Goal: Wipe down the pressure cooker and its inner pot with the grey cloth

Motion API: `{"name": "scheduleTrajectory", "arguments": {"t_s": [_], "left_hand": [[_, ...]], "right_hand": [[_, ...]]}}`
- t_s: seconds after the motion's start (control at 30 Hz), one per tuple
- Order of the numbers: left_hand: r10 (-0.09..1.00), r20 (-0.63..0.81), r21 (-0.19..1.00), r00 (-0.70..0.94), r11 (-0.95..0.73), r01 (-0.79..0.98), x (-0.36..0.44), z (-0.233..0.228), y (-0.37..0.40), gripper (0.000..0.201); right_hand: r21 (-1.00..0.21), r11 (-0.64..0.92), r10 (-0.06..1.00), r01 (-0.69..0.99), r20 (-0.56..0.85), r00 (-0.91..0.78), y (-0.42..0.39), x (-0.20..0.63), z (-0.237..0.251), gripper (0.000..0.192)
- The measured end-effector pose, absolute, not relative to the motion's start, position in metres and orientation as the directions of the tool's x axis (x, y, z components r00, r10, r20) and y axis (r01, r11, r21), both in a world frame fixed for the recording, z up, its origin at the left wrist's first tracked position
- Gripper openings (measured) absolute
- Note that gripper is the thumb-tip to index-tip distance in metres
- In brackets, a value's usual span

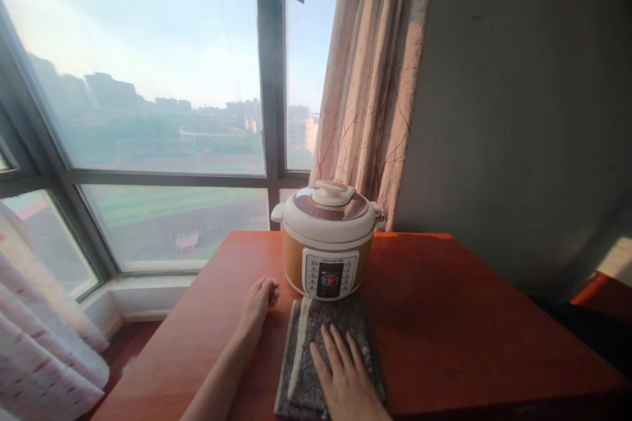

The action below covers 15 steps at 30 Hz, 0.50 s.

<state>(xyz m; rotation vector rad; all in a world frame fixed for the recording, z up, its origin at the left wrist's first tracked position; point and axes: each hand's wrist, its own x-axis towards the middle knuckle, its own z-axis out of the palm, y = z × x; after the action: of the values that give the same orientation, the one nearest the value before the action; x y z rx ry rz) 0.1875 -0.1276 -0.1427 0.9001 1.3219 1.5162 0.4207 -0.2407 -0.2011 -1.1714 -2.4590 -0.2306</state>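
A folded dark grey cloth (309,368) with a pale stripe lies on the table in front of me. My right hand (340,368) rests flat on top of it, fingers spread. To the left of the cloth, my left hand (261,299) lies on the tabletop with its fingers curled in; whether anything is inside them is hidden. Just beyond the cloth stands an electric pressure cooker (328,237), white and gold, its lid on and its control panel facing me. The cloth's far edge reaches the cooker's base.
The reddish-brown wooden table (444,329) extends to both sides. Behind it are a large window (162,79) with a grey frame and a beige curtain (370,79). A grey wall (513,105) rises at the right, and a pale spotted curtain (44,335) hangs at the lower left.
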Motion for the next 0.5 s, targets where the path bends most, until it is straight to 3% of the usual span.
{"name": "scheduleTrajectory", "arguments": {"t_s": [0.13, 0.3, 0.4, 0.5], "left_hand": [[0.931, -0.062, 0.976, -0.361, -0.02, -0.218, 0.187, -0.139, -0.132, 0.027], [0.924, -0.091, 0.969, -0.37, -0.004, -0.249, 0.188, -0.133, -0.137, 0.026], [0.924, -0.1, 0.967, -0.37, 0.004, -0.253, 0.189, -0.132, -0.135, 0.027], [0.92, -0.116, 0.965, -0.375, 0.015, -0.262, 0.189, -0.133, -0.133, 0.028]], "right_hand": [[0.124, 0.627, 0.617, 0.769, 0.524, -0.587, -0.247, 0.422, -0.202, 0.052], [0.197, 0.612, 0.498, 0.766, 0.655, -0.567, -0.255, 0.427, -0.2, 0.048], [0.178, 0.59, 0.461, 0.788, 0.727, -0.509, -0.259, 0.42, -0.21, 0.044], [0.055, 0.557, 0.38, 0.829, 0.87, -0.313, -0.261, 0.404, -0.228, 0.037]]}}
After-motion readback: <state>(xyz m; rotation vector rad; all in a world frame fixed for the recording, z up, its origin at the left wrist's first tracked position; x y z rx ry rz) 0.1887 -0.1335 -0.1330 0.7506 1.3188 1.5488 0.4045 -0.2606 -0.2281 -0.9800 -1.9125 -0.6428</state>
